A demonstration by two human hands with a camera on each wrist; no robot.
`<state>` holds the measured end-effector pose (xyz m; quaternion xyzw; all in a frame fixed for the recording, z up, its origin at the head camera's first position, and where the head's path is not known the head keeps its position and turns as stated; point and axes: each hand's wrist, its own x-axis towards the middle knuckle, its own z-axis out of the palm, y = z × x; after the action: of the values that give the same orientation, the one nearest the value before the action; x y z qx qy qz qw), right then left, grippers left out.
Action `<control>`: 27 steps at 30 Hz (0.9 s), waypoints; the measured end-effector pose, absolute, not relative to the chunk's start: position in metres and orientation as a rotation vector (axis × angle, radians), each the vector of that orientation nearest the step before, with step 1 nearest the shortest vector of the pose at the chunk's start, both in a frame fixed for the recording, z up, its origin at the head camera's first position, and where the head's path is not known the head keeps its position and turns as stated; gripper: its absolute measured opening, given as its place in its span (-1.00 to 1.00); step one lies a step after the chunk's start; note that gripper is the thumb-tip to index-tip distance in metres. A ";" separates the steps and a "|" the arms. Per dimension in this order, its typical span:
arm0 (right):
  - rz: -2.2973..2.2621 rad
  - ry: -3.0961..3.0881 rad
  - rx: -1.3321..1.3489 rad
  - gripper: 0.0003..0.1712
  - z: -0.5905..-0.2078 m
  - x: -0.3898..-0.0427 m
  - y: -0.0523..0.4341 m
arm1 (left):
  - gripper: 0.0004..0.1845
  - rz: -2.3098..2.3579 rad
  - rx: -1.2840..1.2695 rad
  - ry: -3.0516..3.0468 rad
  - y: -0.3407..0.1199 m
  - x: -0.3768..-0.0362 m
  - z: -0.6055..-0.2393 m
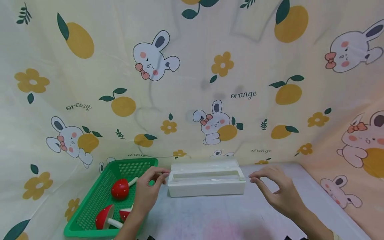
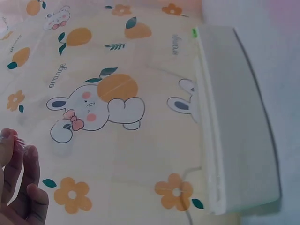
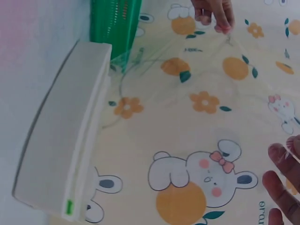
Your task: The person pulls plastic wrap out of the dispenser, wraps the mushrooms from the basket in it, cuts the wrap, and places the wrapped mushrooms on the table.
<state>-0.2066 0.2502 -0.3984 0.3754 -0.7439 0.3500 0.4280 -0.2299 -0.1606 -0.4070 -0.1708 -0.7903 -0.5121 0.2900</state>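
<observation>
A long white plastic wrap dispenser box [image 1: 207,190] stands on the table with its lid raised. Clear plastic film [image 3: 125,58] comes off it and shows as faint creases in the right wrist view. My left hand [image 1: 147,190] pinches one corner of the film between thumb and fingertips, beside the box's left end. Past its right end, my right hand [image 1: 277,190] pinches the other corner, thumb against forefinger. The left wrist view catches my left fingers [image 2: 32,164] with a bit of film at their tips.
At the left stands a green basket [image 1: 70,230] holding several red toy mushrooms with white dots, among them one mushroom [image 1: 120,189] lying on its side. A patterned cloth [image 1: 192,83] with rabbits and oranges hangs behind the white table [image 1: 192,216].
</observation>
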 end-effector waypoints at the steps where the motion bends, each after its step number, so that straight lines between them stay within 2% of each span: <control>1: 0.877 -1.845 0.953 -0.88 -0.401 -0.205 0.250 | -0.83 -1.367 -0.450 -2.117 -0.161 -0.228 -0.409; 4: 0.878 -1.816 0.991 -0.73 -0.407 -0.199 0.249 | -0.80 -1.371 -0.421 -2.157 -0.161 -0.219 -0.417; 6: 0.882 -1.796 1.016 -0.71 -0.410 -0.195 0.247 | -0.78 -1.378 -0.397 -2.190 -0.161 -0.214 -0.422; 12: 0.907 -1.814 1.075 -0.86 -0.421 -0.183 0.247 | -0.70 -1.415 -0.352 -2.283 -0.164 -0.200 -0.439; 17: 0.971 -1.828 1.172 -0.90 -0.436 -0.177 0.251 | -0.77 -1.489 -0.367 -2.387 -0.168 -0.190 -0.450; 18: 0.994 -1.813 1.220 -0.89 -0.441 -0.177 0.252 | -0.79 -1.501 -0.372 -2.409 -0.169 -0.189 -0.452; 20: 1.040 -1.814 1.301 -0.73 -0.449 -0.178 0.253 | -0.83 -1.515 -0.392 -2.445 -0.171 -0.187 -0.457; 23: 1.128 -1.968 1.313 -0.55 -0.461 -0.173 0.255 | -0.87 -1.526 -0.455 -2.469 -0.172 -0.187 -0.469; 25: 1.155 -2.125 1.274 -0.50 -0.468 -0.168 0.257 | -0.90 -1.511 -0.521 -2.486 -0.173 -0.186 -0.477; 27: 1.176 -2.252 1.242 -0.52 -0.474 -0.164 0.260 | -0.93 -1.491 -0.593 -2.509 -0.174 -0.186 -0.485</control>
<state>-0.1635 0.2601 -0.4738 0.4339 -0.7865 0.4108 0.1563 -0.1859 -0.1742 -0.4852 -0.1986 -0.8396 -0.4989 0.0817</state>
